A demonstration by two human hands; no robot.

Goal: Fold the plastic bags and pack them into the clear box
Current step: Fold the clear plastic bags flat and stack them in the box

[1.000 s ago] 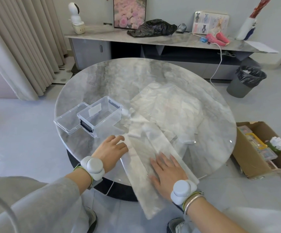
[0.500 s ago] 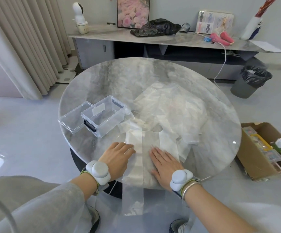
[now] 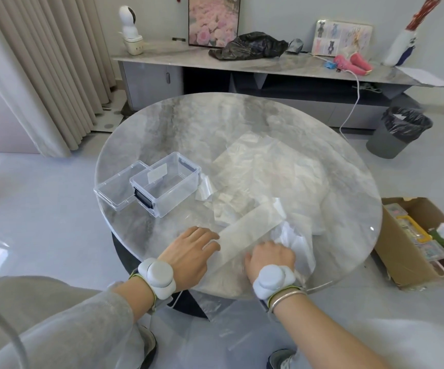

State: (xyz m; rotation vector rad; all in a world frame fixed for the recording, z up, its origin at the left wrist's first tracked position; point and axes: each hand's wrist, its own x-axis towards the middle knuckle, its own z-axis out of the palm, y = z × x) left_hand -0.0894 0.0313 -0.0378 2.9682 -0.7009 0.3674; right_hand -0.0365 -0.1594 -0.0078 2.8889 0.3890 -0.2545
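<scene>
A translucent plastic bag folded into a long strip (image 3: 250, 233) lies slanted at the near edge of the round marble table (image 3: 178, 123). My left hand (image 3: 189, 254) rests on the strip's near left end with its fingers laid flat. My right hand (image 3: 271, 258) has its fingers curled into the crumpled plastic at the strip's right side. More clear bags (image 3: 266, 171) lie spread over the table's middle and right. The clear box (image 3: 166, 187) stands open at the left, with its lid (image 3: 118, 190) beside it.
Part of the bag hangs over the table's near edge toward my knees. A cardboard box (image 3: 412, 243) with items sits on the floor at the right, a lined bin (image 3: 399, 131) beyond it. A low sideboard (image 3: 242, 65) runs along the far wall.
The bag's handle end has been folded over into a narrower slanted strip. My right hand went from flat on the plastic to gripping it. My left hand moved slightly right onto the strip.
</scene>
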